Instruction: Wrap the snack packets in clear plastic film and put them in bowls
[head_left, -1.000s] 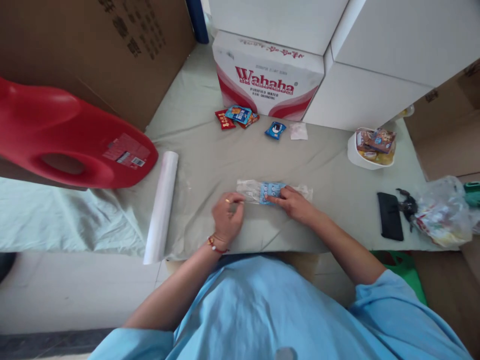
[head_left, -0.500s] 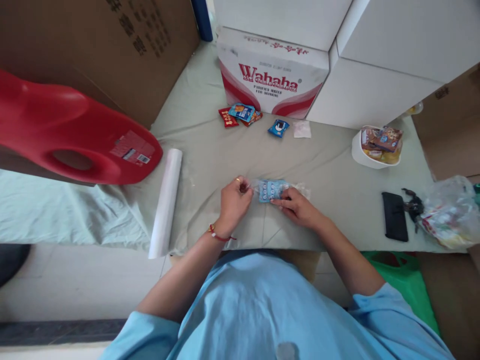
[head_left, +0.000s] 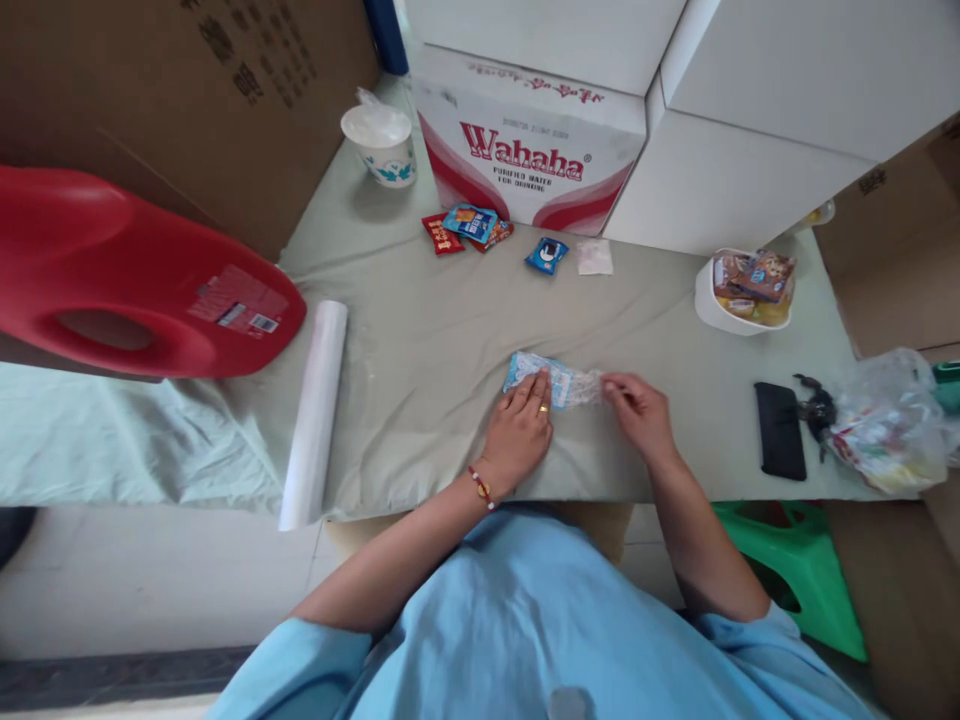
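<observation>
A small blue-and-white printed packet lies on the cloth-covered table in front of me, with crinkled clear plastic film stretching out from its right end. My left hand rests on the packet, fingers extended and flat, covering part of it. At the film's right end, my right hand has thumb and fingers pinched together on the plastic. A long white roll that looks like plastic film lies to the left of my hands.
Snack packets, a blue packet and a white sachet lie before the Wahaha carton. A paper cup stands back left, near a red jug. Rightward are a snack tub, black phone and plastic bag.
My left hand has moved right, from pinching the left end to lying flat on the packet. My right hand has shifted right onto the film's end. The paper cup did not show before.
</observation>
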